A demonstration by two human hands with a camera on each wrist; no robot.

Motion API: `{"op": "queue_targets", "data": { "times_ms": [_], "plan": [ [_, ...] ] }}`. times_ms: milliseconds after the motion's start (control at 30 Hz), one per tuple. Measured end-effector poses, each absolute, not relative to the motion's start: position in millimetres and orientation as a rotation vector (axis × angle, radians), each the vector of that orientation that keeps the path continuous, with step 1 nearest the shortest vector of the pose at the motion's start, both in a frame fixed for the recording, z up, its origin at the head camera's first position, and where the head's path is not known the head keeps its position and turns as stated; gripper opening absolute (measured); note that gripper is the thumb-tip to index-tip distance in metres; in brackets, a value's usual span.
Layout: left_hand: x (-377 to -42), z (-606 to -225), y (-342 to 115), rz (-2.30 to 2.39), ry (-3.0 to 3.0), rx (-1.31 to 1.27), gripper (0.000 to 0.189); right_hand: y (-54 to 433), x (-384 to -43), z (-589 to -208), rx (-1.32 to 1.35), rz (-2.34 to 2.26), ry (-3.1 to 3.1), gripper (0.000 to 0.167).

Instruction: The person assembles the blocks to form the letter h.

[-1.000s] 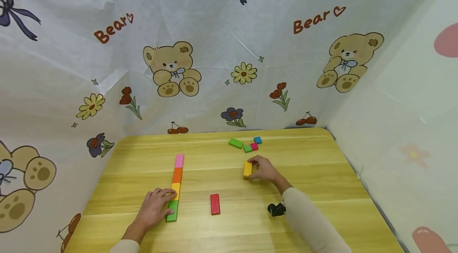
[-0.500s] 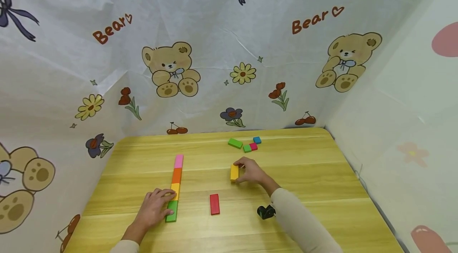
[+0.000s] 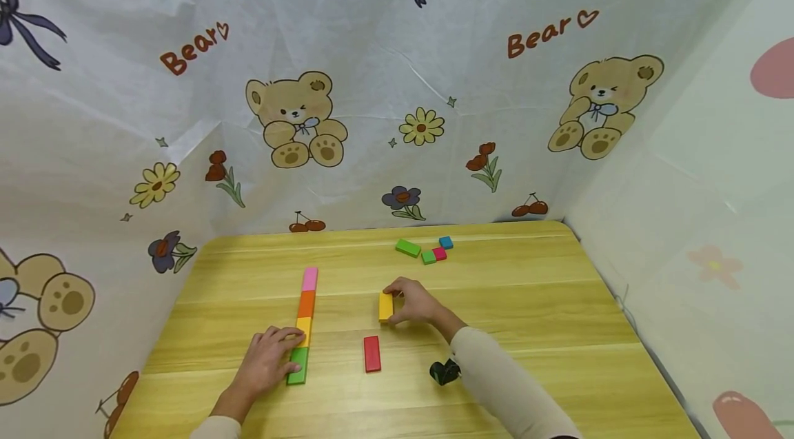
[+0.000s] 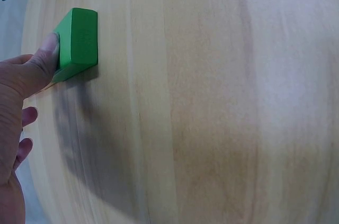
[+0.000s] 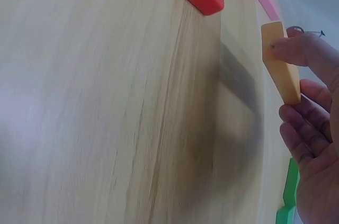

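Note:
My right hand [image 3: 414,302] pinches a yellow block [image 3: 386,307] between thumb and fingers; in the right wrist view the same yellow block [image 5: 283,73] is raised off the table, its shadow beside it. Left of it runs a straight row of blocks: pink [image 3: 310,278], orange [image 3: 307,303], yellow [image 3: 302,327] and green [image 3: 298,364]. My left hand [image 3: 267,362] rests against the row's near part, fingertips on the yellow block and thumb on the green one. The left wrist view shows that thumb against the green block [image 4: 82,38]. A red block [image 3: 372,354] lies between my hands.
Toward the back of the wooden table [image 3: 527,273] lie a long green block [image 3: 408,248], a small green block [image 3: 429,258], a small red-pink block [image 3: 440,254] and a blue block [image 3: 446,242]. A black device [image 3: 444,371] sits by the right sleeve. A bear-print cloth [image 3: 372,80] hangs behind.
My right hand has carried the yellow block leftward and slightly nearer, toward the row. My left hand and the other blocks have stayed in place.

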State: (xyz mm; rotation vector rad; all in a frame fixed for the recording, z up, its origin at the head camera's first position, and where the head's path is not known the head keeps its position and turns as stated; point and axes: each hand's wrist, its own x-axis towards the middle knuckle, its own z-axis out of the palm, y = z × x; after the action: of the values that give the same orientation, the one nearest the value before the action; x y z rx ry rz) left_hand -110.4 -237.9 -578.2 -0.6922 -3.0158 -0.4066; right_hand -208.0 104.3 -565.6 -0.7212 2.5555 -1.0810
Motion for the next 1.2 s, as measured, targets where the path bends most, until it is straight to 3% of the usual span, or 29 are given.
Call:
{"op": "queue_targets", "data": {
  "times_ms": [1200],
  "plan": [
    [-112,-580,-238,-0.413,-3.015,-0.680,0.059,67,-199,-579,-0.704,-0.957,2.510,0.055]
  ]
}}
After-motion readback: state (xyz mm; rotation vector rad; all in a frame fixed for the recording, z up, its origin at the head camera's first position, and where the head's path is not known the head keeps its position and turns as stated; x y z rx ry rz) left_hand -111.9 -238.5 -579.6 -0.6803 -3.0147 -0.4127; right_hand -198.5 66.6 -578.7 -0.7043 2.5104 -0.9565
